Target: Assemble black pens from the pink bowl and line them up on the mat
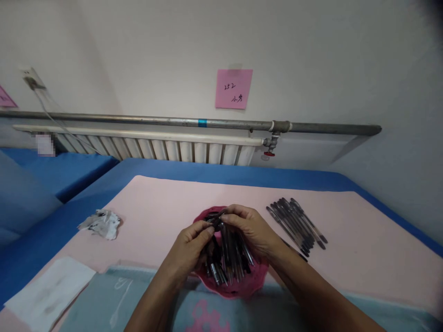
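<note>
A pink basket (pixel 238 291) full of dark pen parts and clear pen barrels (pixel 232 258) stands at the table's near side. Over it, my left hand (pixel 194 242) and my right hand (pixel 247 226) meet, fingertips pinched. Between them is a small dark pen part (pixel 218 218), perhaps a cap; its exact shape is hard to make out. Both hands are closed on it. To the right of my right hand, several assembled black pens (pixel 294 226) lie side by side in a slanted row. One more pen (pixel 300 256) is partly hidden behind my right wrist.
A crumpled, ink-stained tissue (pixel 103 224) lies at the left on the pink table cover (pixel 155 203). Nearer is a folded white cloth (pixel 50 290). A grey-blue towel (pixel 114 295) covers the front edge. Behind the table are a radiator (pixel 166 147) and a pipe (pixel 148 121).
</note>
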`<state>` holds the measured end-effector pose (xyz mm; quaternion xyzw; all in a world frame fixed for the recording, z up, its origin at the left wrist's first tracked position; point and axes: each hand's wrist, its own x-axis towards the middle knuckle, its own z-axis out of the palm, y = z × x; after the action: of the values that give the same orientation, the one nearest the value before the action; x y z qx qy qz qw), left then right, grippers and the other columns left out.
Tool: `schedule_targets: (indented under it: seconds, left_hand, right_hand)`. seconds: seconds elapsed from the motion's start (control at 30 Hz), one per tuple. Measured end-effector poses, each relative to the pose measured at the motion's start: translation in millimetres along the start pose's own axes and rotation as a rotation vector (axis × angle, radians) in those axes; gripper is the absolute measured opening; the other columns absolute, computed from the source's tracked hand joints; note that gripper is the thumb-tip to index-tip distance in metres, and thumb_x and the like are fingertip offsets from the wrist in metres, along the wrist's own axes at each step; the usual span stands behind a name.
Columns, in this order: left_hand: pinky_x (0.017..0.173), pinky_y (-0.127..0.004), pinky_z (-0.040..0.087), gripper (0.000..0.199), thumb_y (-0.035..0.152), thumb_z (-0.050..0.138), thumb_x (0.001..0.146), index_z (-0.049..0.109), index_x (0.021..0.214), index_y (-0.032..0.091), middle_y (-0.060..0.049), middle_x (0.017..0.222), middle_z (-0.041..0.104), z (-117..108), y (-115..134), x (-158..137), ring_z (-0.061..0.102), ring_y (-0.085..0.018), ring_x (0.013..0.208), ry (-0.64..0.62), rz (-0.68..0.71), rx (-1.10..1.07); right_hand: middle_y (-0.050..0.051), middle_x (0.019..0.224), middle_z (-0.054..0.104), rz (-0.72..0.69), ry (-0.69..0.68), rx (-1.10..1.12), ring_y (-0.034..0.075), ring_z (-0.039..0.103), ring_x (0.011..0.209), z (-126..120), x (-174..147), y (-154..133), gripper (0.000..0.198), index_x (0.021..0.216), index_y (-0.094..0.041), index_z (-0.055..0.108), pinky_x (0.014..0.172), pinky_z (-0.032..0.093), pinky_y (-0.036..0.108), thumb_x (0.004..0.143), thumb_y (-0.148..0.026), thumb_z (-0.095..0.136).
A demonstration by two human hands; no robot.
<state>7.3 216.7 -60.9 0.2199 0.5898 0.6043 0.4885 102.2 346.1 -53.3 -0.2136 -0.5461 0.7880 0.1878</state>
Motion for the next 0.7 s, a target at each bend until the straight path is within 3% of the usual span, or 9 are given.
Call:
schedule_targets:
  seconds: [0.13, 0.23, 0.3, 0.43, 0.5, 0.6, 0.7]
  left_hand:
    - [0.039, -0.019, 0.025, 0.026, 0.043, 0.06, 0.076, 0.061, 0.08, 0.017, 0.006, 0.052, 0.048, -2, -4, 3, 0.035, -0.005, 0.04, 0.041, 0.144, 0.123]
    - [0.057, -0.021, 0.038, 0.02, 0.035, 0.057, 0.079, 0.066, 0.084, 0.018, 0.001, 0.069, 0.061, -1, -3, 1, 0.052, -0.011, 0.062, 0.112, 0.305, 0.303]
    - [0.064, -0.022, 0.04, 0.019, 0.033, 0.055, 0.081, 0.067, 0.086, 0.019, 0.0, 0.076, 0.065, 0, -2, -1, 0.055, -0.014, 0.07, 0.138, 0.357, 0.398]
    - [0.063, -0.022, 0.04, 0.021, 0.034, 0.052, 0.082, 0.066, 0.088, 0.019, 0.001, 0.075, 0.065, -4, -3, 0, 0.055, -0.014, 0.069, 0.174, 0.371, 0.446]
    - [0.061, -0.022, 0.039, 0.022, 0.036, 0.051, 0.083, 0.065, 0.086, 0.019, 0.001, 0.072, 0.062, -8, -5, 2, 0.053, -0.014, 0.067, 0.209, 0.366, 0.425]
    - [0.061, -0.023, 0.038, 0.023, 0.037, 0.05, 0.082, 0.063, 0.082, 0.019, 0.002, 0.07, 0.059, -13, -8, 6, 0.051, -0.014, 0.067, 0.245, 0.374, 0.386]
    - [0.063, -0.023, 0.039, 0.022, 0.036, 0.049, 0.082, 0.063, 0.083, 0.019, 0.002, 0.07, 0.059, -13, -9, 8, 0.051, -0.014, 0.068, 0.231, 0.4, 0.378]
  right_hand:
    - [-0.002, 0.06, 0.061, -0.008, 0.05, -0.061, 0.011, 0.052, 0.055, 1, -2, 0, 0.015, 0.068, -0.017, 0.064, 0.055, 0.04, 0.025, 0.065, -0.029, 0.073]
    - [-0.003, 0.059, 0.06, -0.037, 0.074, -0.107, 0.011, 0.052, 0.055, 2, -2, 1, 0.016, 0.066, -0.018, 0.063, 0.056, 0.04, 0.026, 0.065, -0.03, 0.073]
    - [-0.003, 0.059, 0.059, -0.062, 0.091, -0.131, 0.012, 0.052, 0.055, 2, -2, 1, 0.016, 0.066, -0.018, 0.062, 0.058, 0.04, 0.026, 0.066, -0.031, 0.072]
    - [-0.003, 0.063, 0.059, -0.069, 0.078, -0.239, 0.013, 0.053, 0.059, 3, -3, 2, 0.015, 0.076, -0.019, 0.061, 0.059, 0.04, 0.026, 0.072, -0.033, 0.065]
    - [-0.002, 0.066, 0.061, -0.054, 0.04, -0.441, 0.013, 0.055, 0.062, 6, -8, 4, 0.009, 0.076, -0.019, 0.059, 0.059, 0.04, 0.026, 0.072, -0.026, 0.063]
    - [0.0, 0.068, 0.063, -0.038, -0.085, -0.917, 0.014, 0.055, 0.063, 16, -24, 7, 0.004, 0.07, -0.018, 0.057, 0.056, 0.036, 0.024, 0.068, -0.015, 0.06]
    - [0.004, 0.074, 0.066, -0.079, -0.181, -1.258, 0.016, 0.057, 0.064, 29, -41, 12, 0.01, 0.08, -0.017, 0.061, 0.053, 0.031, 0.025, 0.072, -0.02, 0.058]
